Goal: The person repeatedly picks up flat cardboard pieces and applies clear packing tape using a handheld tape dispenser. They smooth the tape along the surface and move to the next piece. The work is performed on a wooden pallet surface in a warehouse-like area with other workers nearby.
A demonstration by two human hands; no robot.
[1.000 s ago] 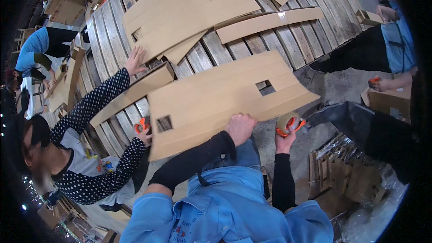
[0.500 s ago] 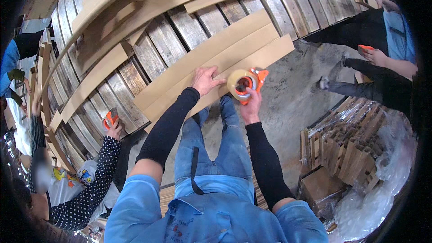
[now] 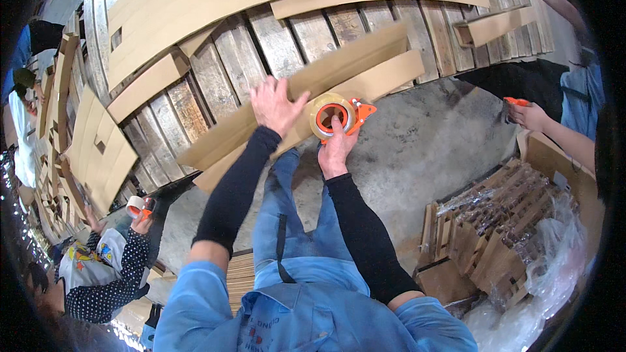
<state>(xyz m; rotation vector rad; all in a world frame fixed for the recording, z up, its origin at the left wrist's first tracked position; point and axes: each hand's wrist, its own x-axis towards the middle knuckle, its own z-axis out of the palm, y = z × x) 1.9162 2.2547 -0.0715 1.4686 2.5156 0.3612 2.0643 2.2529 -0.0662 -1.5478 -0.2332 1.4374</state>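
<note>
Even light; black corners; fisheye bending; folded cardboard (image 3: 352,60) blurred.

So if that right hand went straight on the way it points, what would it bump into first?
Most likely the creased cardboard piece, just beyond the tape dispenser in the right hand; depth is unclear from this one view, so it might pass above it.

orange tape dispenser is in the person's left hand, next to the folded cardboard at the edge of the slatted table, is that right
Not the left hand: the head view shows the orange tape dispenser in the person's right hand. It is next to the folded cardboard at the edge of the slatted table, as you say.
</note>
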